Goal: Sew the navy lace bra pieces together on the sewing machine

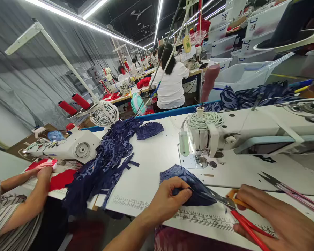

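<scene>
On the white sewing table, a navy patterned fabric piece (184,174) lies in front of the sewing machine. My left hand (169,198) pinches its near edge between thumb and fingers. With my right hand (282,216) I grip a pair of scissors (222,198) with one orange and one red handle. The blades point left and lie against the fabric's right part; I cannot tell whether they are cutting it. Part of the fabric is hidden behind my left fingers.
The sewing machine (199,139) stands behind the fabric. Pink-handled scissors (285,188) lie to the right. A navy fabric pile (115,150) covers the table's left side. A co-worker's hands (43,170) hold red cloth (61,179) at another machine. A ruler strip (204,218) runs along the front.
</scene>
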Demonstrator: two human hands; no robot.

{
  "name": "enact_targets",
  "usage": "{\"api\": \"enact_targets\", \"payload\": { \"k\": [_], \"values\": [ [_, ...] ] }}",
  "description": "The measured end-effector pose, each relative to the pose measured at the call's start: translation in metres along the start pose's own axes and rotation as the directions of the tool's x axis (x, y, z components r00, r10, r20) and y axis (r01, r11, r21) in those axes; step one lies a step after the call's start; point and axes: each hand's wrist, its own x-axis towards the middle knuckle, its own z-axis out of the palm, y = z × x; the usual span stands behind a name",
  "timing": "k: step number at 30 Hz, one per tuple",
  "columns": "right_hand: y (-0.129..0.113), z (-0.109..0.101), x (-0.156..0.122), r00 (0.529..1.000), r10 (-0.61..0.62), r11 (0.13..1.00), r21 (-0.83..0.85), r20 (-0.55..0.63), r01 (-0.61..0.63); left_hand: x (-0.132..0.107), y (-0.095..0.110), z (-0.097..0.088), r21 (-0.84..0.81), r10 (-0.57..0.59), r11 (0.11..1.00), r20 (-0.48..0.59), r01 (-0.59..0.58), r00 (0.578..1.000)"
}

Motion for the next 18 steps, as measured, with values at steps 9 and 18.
{"api": "enact_targets", "payload": {
  "k": [9, 18],
  "values": [
    [-0.035, 0.004, 0.033, 0.976, -0.155, 0.987, 0.074, 0.151, 0.146, -0.006, 0.001, -0.006, 0.015, 0.018, 1.000, -0.065, -0.018, 0.998],
    [-0.033, 0.009, 0.027, 0.959, -0.158, 0.963, 0.253, 0.234, 0.096, -0.004, -0.003, -0.001, 0.033, 0.023, 0.999, -0.074, -0.021, 0.997]
  ]
}}
